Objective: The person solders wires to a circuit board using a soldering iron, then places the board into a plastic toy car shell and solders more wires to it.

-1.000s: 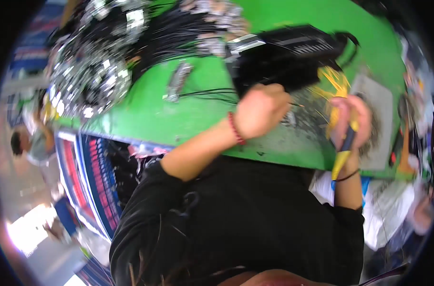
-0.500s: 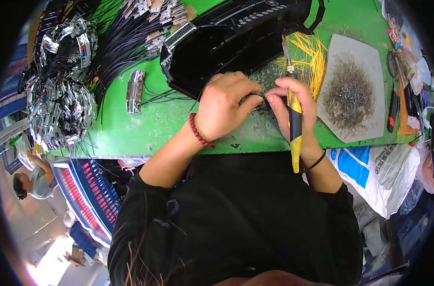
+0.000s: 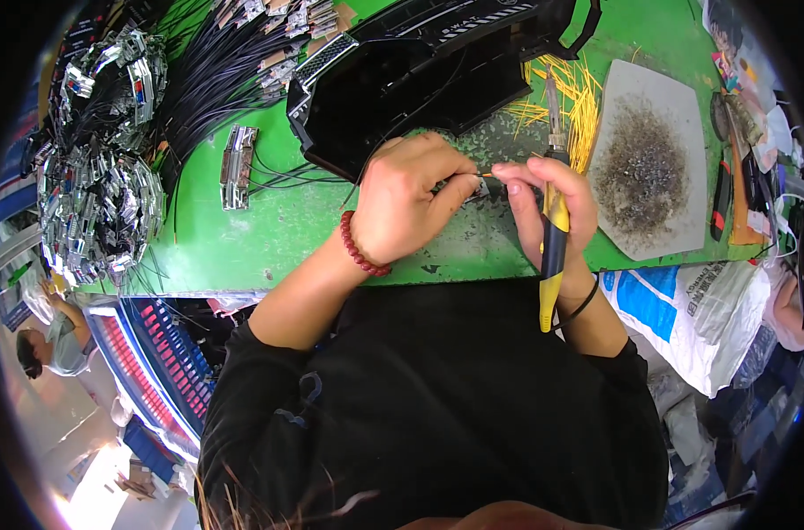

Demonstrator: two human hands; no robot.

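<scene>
My left hand (image 3: 415, 190) is closed in a pinch on a thin black wire, whose short orange-looking end (image 3: 486, 175) pokes out past the fingertips. Close beside that end is my right hand (image 3: 568, 199), curled around a soldering iron (image 3: 554, 252) with a yellow and black handle. Its metal tip points away from me, over some thin yellow strands (image 3: 579, 110). The right thumb and forefinger are near the wire end; whether they touch it I cannot tell. A black plastic shell (image 3: 331, 124) lies beyond my hands. Silver strip-shaped parts (image 3: 238, 168) with black wires lie left of them.
Bundles of silver parts (image 3: 102, 216) hang at the table's left side, beside a thick bunch of black wires (image 3: 212, 93). A grey board (image 3: 610, 132) with dark residue lies at right, near hand tools (image 3: 722, 190). Another person (image 3: 62, 344) is in the left background.
My right fingers have drawn slightly apart from the left ones, and the wire's orange end now shows between them. The soldering iron's tip has swung to the right.
</scene>
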